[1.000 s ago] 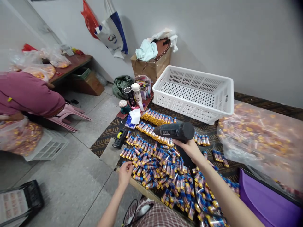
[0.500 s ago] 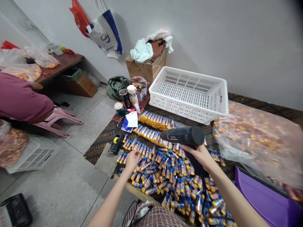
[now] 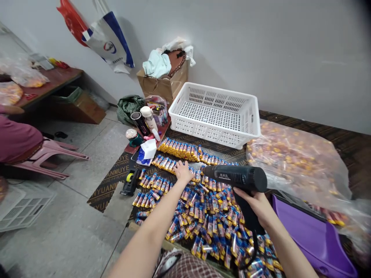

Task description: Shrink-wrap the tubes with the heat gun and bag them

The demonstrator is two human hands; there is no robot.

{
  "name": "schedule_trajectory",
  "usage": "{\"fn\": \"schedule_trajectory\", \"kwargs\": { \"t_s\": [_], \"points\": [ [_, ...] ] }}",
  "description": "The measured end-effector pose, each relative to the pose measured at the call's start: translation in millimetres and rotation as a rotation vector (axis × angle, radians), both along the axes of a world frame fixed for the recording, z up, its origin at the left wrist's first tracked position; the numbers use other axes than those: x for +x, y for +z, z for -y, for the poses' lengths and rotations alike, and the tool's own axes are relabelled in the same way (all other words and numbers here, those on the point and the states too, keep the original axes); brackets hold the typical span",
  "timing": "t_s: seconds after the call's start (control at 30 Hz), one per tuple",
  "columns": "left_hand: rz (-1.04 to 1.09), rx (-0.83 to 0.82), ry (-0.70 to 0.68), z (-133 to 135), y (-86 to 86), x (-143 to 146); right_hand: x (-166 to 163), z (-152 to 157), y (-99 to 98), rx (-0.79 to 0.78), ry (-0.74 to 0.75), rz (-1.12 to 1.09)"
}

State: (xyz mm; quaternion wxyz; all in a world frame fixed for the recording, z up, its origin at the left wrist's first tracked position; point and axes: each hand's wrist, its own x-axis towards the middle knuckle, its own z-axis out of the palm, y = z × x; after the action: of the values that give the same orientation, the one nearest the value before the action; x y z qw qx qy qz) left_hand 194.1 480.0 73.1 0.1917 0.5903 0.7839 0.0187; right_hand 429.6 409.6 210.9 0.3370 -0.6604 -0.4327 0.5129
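left hand (image 3: 183,172): fingers released, flat on the battery packs (image 3: 203,216) spread over the tabletop (image 3: 116,173) | white basket (image 3: 214,114): behind the packs, by the wall | right hand (image 3: 256,204): fingers clenched on the black heat gun (image 3: 236,178), held above the packs, nozzle toward the left hand

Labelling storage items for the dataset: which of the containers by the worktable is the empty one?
The white slotted basket against the wall: its perforated floor shows bare. The brown cardboard box behind it is stuffed with cloth, and the clear plastic bag is full of sweets.

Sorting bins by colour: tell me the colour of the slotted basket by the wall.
White basket, clearest in the head view.
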Motion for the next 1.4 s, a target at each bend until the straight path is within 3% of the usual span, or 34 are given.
{"fn": "schedule_trajectory", "kwargs": {
  "t_s": [0.23,0.4,0.6,0.7,0.87,1.03,1.2,1.4],
  "points": [
    [-0.081,-0.008,-0.058,23,-6.3,0,14,-3,-19.1,-0.022,-0.042,-0.006],
    [-0.126,0.013,-0.066,64,-19.5,-18,6,-5,-29.3,-0.047,0.061,-0.058],
    [0.067,0.013,-0.055,118,-32.5,-51,-24,-10,-28.4,0.000,0.178,-0.076],
    [0.200,0.149,0.024,139,-29.6,-67,-43,-15,-28.6,-0.003,0.227,-0.109],
    [0.413,0.319,0.293,167,-25.0,-95,-75,-25,-26.3,0.040,0.298,-0.122],
    [0.684,0.299,0.563,185,-41.2,-125,-99,-23,-20.7,0.081,0.468,-0.043],
    [0.786,0.270,0.551,185,-56.1,-141,-95,-7,-23.1,0.051,0.572,-0.024],
    [0.807,0.272,0.597,181,-56.7,-151,-57,10,-16.5,0.003,0.408,0.081]
  ]
}}
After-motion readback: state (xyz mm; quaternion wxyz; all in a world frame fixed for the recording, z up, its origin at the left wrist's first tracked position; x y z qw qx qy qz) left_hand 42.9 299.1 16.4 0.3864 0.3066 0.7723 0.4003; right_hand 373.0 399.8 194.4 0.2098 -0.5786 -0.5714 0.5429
